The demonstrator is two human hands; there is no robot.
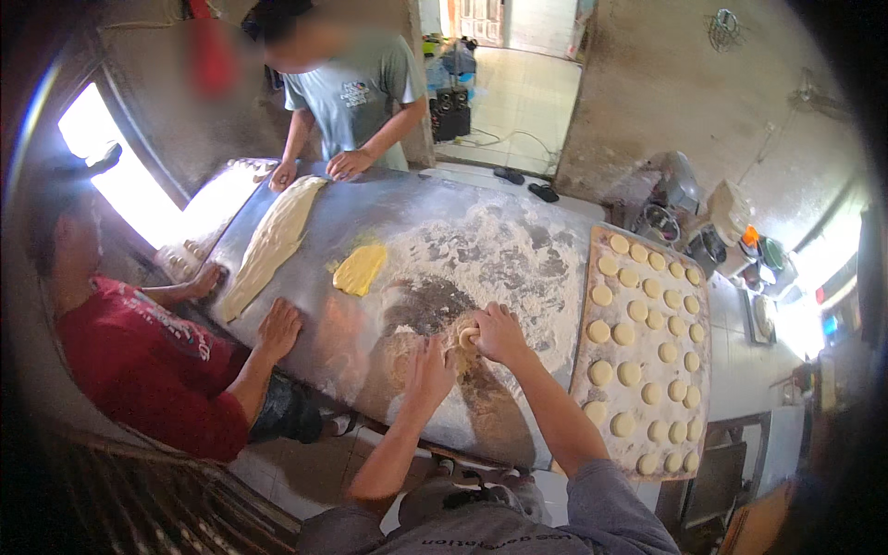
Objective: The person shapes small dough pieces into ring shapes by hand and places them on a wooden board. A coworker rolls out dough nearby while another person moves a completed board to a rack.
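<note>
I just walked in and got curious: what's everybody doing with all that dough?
The person's right hand holds a small dough piece at the floury table, with the left hand beside it. A co-worker in grey and another in red are by a long dough strip. Dough rounds sit on the board at right.

Grey T-shirt (624,511) worn at the near edge, dark lettering (504,540) printed across its front, short sleeves (597,481) loosely cut, left hand (429,372) and right hand (500,334) left bare, grey bottoms (424,505) worn below, dark cord (474,497) seen at the waist.
</note>
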